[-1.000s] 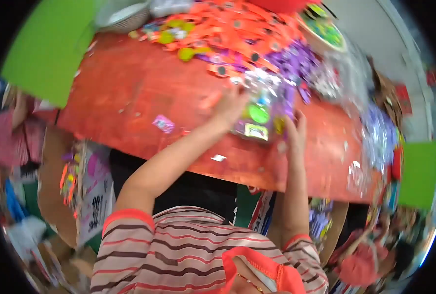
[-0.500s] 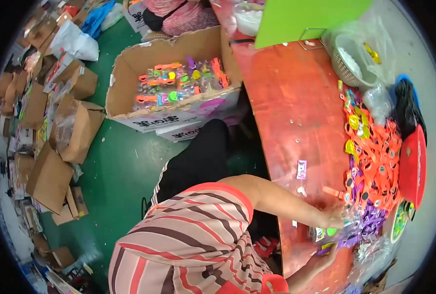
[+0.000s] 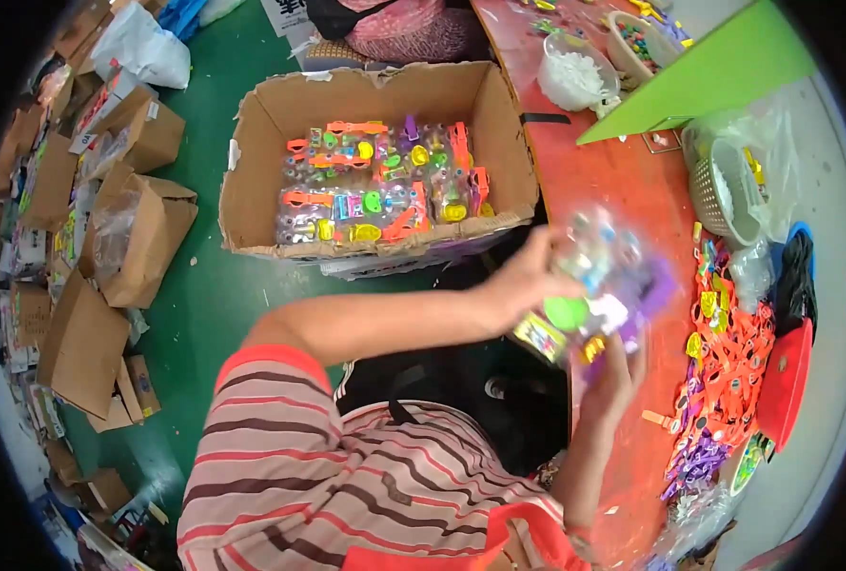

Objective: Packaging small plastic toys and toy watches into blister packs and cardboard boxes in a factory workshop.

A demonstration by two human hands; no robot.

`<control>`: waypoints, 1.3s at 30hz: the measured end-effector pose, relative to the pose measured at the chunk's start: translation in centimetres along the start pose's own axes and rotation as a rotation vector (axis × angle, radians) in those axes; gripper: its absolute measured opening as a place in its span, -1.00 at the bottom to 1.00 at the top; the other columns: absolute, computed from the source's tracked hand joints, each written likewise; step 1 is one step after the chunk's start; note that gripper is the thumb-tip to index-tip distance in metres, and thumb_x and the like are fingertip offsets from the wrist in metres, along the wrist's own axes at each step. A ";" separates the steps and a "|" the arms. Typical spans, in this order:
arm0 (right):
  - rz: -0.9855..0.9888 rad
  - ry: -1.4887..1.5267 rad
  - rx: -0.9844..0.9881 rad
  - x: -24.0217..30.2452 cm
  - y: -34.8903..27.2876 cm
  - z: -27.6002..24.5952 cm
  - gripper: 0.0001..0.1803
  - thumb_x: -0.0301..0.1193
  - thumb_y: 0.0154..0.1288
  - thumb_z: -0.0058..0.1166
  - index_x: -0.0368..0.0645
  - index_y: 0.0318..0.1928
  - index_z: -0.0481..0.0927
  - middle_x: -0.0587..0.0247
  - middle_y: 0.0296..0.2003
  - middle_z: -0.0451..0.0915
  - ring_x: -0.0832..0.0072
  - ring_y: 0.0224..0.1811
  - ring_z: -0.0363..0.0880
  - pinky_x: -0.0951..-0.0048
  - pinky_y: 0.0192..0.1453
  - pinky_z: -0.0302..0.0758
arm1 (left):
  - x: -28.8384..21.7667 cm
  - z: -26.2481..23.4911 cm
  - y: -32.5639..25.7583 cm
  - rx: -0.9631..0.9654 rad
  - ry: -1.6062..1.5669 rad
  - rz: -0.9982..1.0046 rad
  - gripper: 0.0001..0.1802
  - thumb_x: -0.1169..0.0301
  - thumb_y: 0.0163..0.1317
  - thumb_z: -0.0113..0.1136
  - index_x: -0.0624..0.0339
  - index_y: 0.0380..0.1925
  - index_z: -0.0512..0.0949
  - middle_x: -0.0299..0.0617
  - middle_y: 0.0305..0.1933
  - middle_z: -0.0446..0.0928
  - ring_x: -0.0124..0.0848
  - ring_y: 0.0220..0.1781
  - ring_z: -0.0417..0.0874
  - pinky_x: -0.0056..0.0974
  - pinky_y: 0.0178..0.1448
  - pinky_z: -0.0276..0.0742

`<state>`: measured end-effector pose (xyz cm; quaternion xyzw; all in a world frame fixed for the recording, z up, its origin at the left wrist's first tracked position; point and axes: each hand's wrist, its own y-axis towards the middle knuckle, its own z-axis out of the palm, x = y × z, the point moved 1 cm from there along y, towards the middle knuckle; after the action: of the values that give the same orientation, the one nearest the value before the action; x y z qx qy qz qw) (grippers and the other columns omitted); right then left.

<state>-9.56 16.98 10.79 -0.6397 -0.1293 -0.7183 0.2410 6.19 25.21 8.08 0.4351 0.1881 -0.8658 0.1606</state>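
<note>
This clear plastic toy pack, held up at the edge of the red table, should be light, slick and easily dented, best taken by its sides. My left hand pinches its left side; my right hand meets the near edge, fingers too blurred to tell.

We see the clear pack only as a blur, its smaller pieces unclear. It hides part of the right hand from us. The top edge crops a person in pink.
</note>
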 end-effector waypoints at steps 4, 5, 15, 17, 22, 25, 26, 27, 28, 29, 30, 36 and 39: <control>0.219 -0.022 0.306 -4.7 6.1 8.2 -0.50 -0.45 0.28 0.09 -0.27 0.22 0.37 0.24 -0.08 0.55 0.52 -0.14 0.54 0.49 -0.12 0.51 | -4.0 -10.1 0.9 -0.142 -0.032 -0.014 -0.08 0.41 0.07 0.25 0.25 0.40 -0.01 0.05 0.23 0.34 -0.23 0.17 0.49 -0.21 0.22 0.44; 0.219 -0.038 0.369 -6.1 7.7 10.1 -0.51 -0.43 0.28 0.09 -0.28 0.20 0.38 0.23 -0.09 0.55 0.53 -0.15 0.54 0.49 -0.13 0.51 | -4.1 -12.6 1.7 -0.125 -0.111 -0.046 -0.14 0.40 0.10 0.24 0.18 0.39 0.05 -0.01 0.20 0.38 -0.25 0.17 0.50 -0.18 0.22 0.46; 0.346 -0.167 0.592 -18.0 23.4 21.3 -0.40 -0.28 0.10 0.22 -0.33 0.12 0.45 0.09 -0.01 0.52 0.33 0.05 0.45 0.33 0.19 0.30 | -2.9 -28.1 12.2 -0.315 -0.248 -0.064 -0.48 0.48 0.15 0.13 0.11 0.16 0.34 -0.11 -0.02 0.56 -0.20 -0.05 0.65 0.03 0.02 0.62; 0.376 -0.154 0.557 -21.1 27.6 21.7 -0.16 -0.29 0.07 0.27 -0.38 0.32 0.21 -0.06 0.14 0.42 0.24 0.12 0.44 0.27 0.15 0.39 | -2.9 -28.8 14.6 -0.321 -0.263 -0.067 -0.57 0.45 0.15 0.12 0.15 0.07 0.43 -0.11 -0.05 0.59 -0.20 -0.05 0.65 -0.01 0.04 0.62; 0.502 -0.163 0.448 -22.4 28.8 25.0 -0.55 -0.28 0.19 0.18 -0.20 0.05 0.46 0.23 -0.24 0.58 0.39 -0.21 0.57 0.30 -0.21 0.56 | -1.9 -32.7 17.5 -0.379 -0.267 -0.099 -0.62 0.43 0.16 0.13 0.17 0.02 0.46 -0.08 -0.08 0.60 -0.18 -0.09 0.66 0.02 0.03 0.62; 0.541 -0.208 0.421 -23.8 30.1 25.1 -0.60 -0.26 0.19 0.18 -0.12 0.00 0.48 0.27 -0.28 0.57 0.41 -0.30 0.56 0.28 -0.29 0.56 | -1.2 -33.1 18.8 -0.445 -0.282 -0.124 -0.61 0.44 0.16 0.13 0.16 0.03 0.45 -0.08 -0.08 0.59 -0.16 -0.10 0.67 0.06 0.02 0.62; 0.540 -0.217 0.427 -24.5 30.6 24.7 -0.61 -0.24 0.18 0.18 -0.10 -0.01 0.48 0.28 -0.30 0.57 0.41 -0.32 0.55 0.30 -0.31 0.56 | -0.9 -33.0 19.2 -0.439 -0.282 -0.123 -0.61 0.44 0.16 0.13 0.16 0.03 0.45 -0.08 -0.08 0.59 -0.16 -0.10 0.67 0.06 0.02 0.62; 0.539 -0.226 0.433 -25.1 31.1 24.4 -0.61 -0.22 0.18 0.17 -0.07 -0.01 0.49 0.30 -0.31 0.57 0.42 -0.35 0.54 0.32 -0.33 0.56 | -0.7 -32.9 19.5 -0.452 -0.289 -0.107 -0.61 0.45 0.16 0.13 0.16 0.04 0.45 -0.07 -0.08 0.59 -0.15 -0.09 0.66 0.08 0.02 0.62; 0.526 -0.237 0.415 -25.9 31.8 24.2 -0.62 -0.20 0.17 0.16 -0.08 -0.04 0.49 0.28 -0.32 0.55 0.40 -0.35 0.54 0.32 -0.35 0.56 | -0.5 -32.8 19.8 -0.464 -0.295 -0.092 -0.61 0.46 0.17 0.12 0.16 0.04 0.44 -0.07 -0.07 0.59 -0.14 -0.09 0.66 0.10 0.01 0.62; 0.528 -0.235 0.423 -26.0 31.6 24.6 -0.62 -0.20 0.17 0.16 -0.08 -0.04 0.49 0.28 -0.32 0.55 0.40 -0.35 0.54 0.32 -0.35 0.56 | -0.3 -33.2 19.8 -0.467 -0.281 -0.097 -0.59 0.47 0.17 0.12 0.15 0.06 0.42 -0.07 -0.06 0.58 -0.15 -0.07 0.66 0.10 0.02 0.61; 0.528 -0.233 0.405 -26.0 31.2 24.7 -0.62 -0.20 0.17 0.16 -0.08 -0.05 0.49 0.27 -0.32 0.54 0.40 -0.35 0.54 0.31 -0.36 0.57 | 0.1 -33.5 19.8 -0.480 -0.272 -0.108 -0.57 0.47 0.17 0.13 0.15 0.09 0.40 -0.07 -0.04 0.57 -0.16 -0.05 0.65 0.09 0.02 0.61; 0.571 -0.243 0.447 -25.1 30.3 24.1 -0.62 -0.20 0.16 0.16 -0.13 -0.08 0.48 0.24 -0.34 0.53 0.40 -0.36 0.54 0.33 -0.38 0.58 | 0.3 -33.9 19.6 -0.455 -0.216 -0.156 -0.47 0.41 0.17 0.16 0.01 0.20 0.37 -0.20 0.09 0.50 -0.24 0.12 0.54 0.05 0.22 0.46; 0.605 -0.279 0.489 -25.1 30.2 23.9 -0.64 -0.21 0.18 0.15 -0.14 -0.10 0.49 0.26 -0.36 0.60 0.43 -0.30 0.58 0.46 -0.37 0.47 | -0.6 -34.7 19.7 -0.299 -0.218 -0.158 -0.46 0.43 0.17 0.15 0.09 0.21 0.35 -0.19 0.10 0.51 -0.24 0.14 0.53 -0.02 0.24 0.46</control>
<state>28.00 7.59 -13.97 -0.6639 -0.1339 -0.4696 0.5663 39.27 24.19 -14.24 0.2937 0.3298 -0.8801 0.1743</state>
